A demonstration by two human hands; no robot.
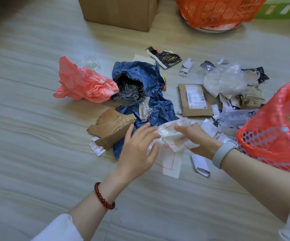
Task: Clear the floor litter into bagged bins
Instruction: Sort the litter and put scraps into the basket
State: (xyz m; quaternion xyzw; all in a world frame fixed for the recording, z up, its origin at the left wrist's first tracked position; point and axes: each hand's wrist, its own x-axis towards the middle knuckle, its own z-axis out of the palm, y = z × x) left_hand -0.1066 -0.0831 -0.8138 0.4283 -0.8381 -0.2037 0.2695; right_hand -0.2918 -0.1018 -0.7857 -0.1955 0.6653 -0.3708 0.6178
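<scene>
A white plastic bag with red lines [171, 148] is bunched between my hands just above the floor. My right hand [195, 139] grips its crumpled top with curled fingers. My left hand [138, 146] touches the bag's left side with fingers spread. Litter lies beyond: a blue plastic mailer [151, 98], a crumpled red bag [83, 82], torn cardboard [112, 127], a labelled cardboard piece [194, 100], clear plastic [225, 80] and paper scraps [200, 164]. A perforated bin lined with a red bag [278, 133] stands at the right, close to my right wrist.
A cardboard box [121, 12] stands at the back. An orange basket [217, 10] and a green container [279, 11] sit at the back right. A black snack wrapper [165, 56] lies behind the blue mailer. Pale floor stretches left and toward me.
</scene>
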